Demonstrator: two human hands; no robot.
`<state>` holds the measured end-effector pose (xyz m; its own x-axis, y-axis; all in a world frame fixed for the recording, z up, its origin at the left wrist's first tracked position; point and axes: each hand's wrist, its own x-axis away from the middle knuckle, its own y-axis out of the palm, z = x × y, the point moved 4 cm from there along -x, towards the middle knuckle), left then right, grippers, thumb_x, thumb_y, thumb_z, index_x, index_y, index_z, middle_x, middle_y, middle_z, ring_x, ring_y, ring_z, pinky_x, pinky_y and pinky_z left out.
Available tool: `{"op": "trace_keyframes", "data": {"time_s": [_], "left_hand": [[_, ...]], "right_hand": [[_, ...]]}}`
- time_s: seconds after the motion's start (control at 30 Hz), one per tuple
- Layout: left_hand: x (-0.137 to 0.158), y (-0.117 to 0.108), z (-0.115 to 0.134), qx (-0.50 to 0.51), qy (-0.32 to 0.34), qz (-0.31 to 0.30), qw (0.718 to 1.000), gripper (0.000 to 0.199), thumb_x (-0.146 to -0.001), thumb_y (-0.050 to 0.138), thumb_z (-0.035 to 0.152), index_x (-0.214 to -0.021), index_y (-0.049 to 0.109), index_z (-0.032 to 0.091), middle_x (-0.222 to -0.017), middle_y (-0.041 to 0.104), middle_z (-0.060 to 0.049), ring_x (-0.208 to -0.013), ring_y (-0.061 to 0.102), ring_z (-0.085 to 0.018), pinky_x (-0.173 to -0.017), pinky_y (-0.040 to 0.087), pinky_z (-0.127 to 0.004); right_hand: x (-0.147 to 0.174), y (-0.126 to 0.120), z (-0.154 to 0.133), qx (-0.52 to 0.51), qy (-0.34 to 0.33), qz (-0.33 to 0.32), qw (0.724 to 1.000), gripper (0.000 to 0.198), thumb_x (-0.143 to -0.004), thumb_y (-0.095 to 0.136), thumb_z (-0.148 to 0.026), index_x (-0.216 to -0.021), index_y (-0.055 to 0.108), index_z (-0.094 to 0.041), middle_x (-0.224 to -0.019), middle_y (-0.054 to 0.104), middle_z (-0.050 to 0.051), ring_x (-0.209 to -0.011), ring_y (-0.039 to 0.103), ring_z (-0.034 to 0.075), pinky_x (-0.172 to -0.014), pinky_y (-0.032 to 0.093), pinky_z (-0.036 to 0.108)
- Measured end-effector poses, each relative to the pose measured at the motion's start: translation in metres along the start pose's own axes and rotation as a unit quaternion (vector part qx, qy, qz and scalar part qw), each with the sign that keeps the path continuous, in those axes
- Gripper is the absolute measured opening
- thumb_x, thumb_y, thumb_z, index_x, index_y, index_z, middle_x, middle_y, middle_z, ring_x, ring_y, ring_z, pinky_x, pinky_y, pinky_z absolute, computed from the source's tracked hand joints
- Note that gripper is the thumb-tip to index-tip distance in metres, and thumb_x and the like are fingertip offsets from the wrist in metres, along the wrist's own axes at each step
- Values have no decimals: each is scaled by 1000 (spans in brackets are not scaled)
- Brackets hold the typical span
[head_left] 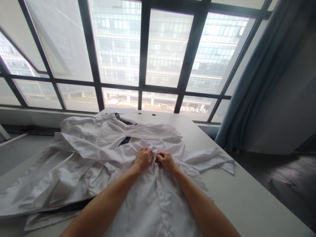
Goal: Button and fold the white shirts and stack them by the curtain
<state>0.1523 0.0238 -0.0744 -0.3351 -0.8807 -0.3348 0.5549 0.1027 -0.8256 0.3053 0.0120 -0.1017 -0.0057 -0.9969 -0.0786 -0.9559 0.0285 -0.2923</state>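
Observation:
A white button-up shirt (145, 197) lies front side up before me, its collar pointing toward the window and its right-hand sleeve spread out to the side. Just below the collar, my left hand (144, 158) is closed on the edge of the front placket. Close beside it, my right hand (166, 160) pinches the placket's other edge, thumb and finger together. The button between the fingertips is too small to make out. Further down, the placket runs toward me with small buttons along it.
More white garments (93, 131) are heaped on the left, with dark cloth showing beneath. All of it rests on a white table (249, 197). Beyond stands a large framed window (170, 49), and a blue-grey curtain (254, 75) hangs at the right.

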Motion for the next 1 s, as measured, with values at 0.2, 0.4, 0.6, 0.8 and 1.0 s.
{"op": "trace_keyframes", "data": {"time_s": [0.2,0.4,0.6,0.8,1.0], "left_hand": [[-5,5,-31,-86,-40,-50,994,44,-96,48,40,-134,57,20,-147,49,-16,-138,39,-34,-111,28,-49],[-29,-36,-78,-147,-51,-57,986,36,-95,48,33,-125,63,20,-134,61,-16,-126,52,-33,-103,37,-46],[-50,-58,-99,-147,-79,-113,979,35,-84,64,35,-112,70,16,-120,68,-19,-114,61,-34,-92,43,-40],[-54,-76,-92,-107,-45,-134,984,18,-76,69,33,-90,74,22,-92,74,-9,-90,68,-27,-75,46,-29],[-39,-149,-74,-174,41,64,982,12,-81,68,32,-84,73,22,-100,71,-7,-101,63,-26,-86,46,-31]], "right_hand": [[5,-13,-14,242,-119,92,959,19,-84,56,-28,-82,73,-20,-77,73,6,-69,64,18,-66,46,27],[-15,-95,-4,432,-38,159,887,25,-87,56,-26,-104,72,-20,-118,68,14,-91,67,23,-78,46,30],[-45,-153,17,459,69,118,878,42,-76,69,-26,-116,69,-12,-116,69,18,-105,65,27,-84,48,32],[-44,-169,10,461,102,83,878,8,-63,75,-17,-68,69,-18,-71,71,8,-73,67,24,-63,43,28],[-7,-174,-33,412,-89,274,865,18,-85,62,-36,-76,61,-20,-76,68,10,-72,61,22,-67,41,30]]}}
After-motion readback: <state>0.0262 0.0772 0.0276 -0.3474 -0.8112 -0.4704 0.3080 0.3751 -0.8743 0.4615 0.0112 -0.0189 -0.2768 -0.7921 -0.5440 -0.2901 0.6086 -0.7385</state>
